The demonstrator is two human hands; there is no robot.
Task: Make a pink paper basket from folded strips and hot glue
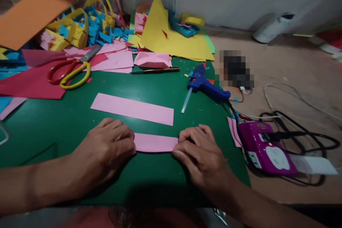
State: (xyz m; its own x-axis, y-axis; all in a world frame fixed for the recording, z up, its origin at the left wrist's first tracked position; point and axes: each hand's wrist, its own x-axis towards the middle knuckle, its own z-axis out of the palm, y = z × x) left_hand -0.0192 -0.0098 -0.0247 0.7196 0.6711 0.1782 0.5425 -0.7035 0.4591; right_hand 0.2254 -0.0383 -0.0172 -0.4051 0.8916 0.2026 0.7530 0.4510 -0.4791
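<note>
A pink paper strip [156, 143] lies low over the green table [112, 83], stretched between my two hands. My left hand [103, 149] pinches its left end, and my right hand [201, 153] pinches the right end. The strip's lower edge bows slightly, and both ends are hidden by my fingers. Just beyond it a second pink paper strip [132, 108] rests flat, touched by neither hand. Past my right hand sits a blue glue gun [204, 83], with a clear glue stick poking out of it.
Scissors [73, 73] with red and yellow handles rest on red paper at left. Yellow paper [171, 35], a folded pink piece [153, 60] and small paper baskets [69, 30] crowd the back. A purple power strip [267, 149] with tangled black cables lies at right.
</note>
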